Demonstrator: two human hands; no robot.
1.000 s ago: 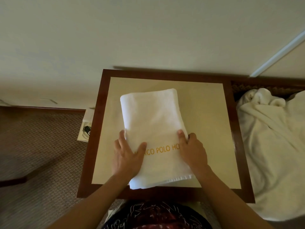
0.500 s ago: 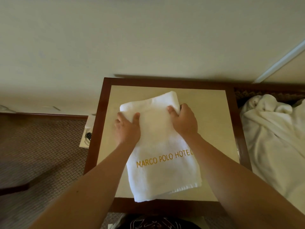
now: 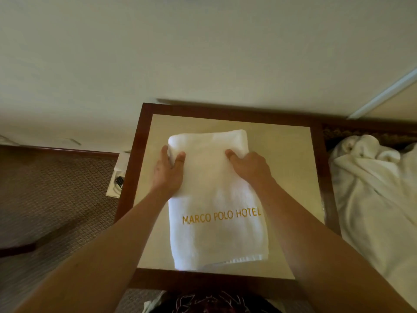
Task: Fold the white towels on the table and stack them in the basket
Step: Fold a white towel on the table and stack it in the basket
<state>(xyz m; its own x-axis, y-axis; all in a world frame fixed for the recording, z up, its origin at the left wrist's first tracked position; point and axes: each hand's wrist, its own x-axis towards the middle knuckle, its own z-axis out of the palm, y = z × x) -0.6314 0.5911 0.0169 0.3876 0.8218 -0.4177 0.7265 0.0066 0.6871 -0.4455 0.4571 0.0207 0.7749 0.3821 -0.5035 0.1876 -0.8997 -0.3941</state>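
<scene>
Only both hands point(image 3: 168, 171) point(image 3: 250, 166) on the folded towel point(image 3: 216, 236), table point(image 3: 291, 168) beneath.

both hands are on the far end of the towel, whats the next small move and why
Probably lift the far edge and draw it toward the near edge, halving the towel. The left hand and right hand each grip a far corner, and the towel lies long on the table, likely too long to stack.

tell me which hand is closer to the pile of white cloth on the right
Right. The right hand grips the folded towel's far right side, on the side of the cloth pile. The left hand grips the towel's far left side, farther off.
</scene>
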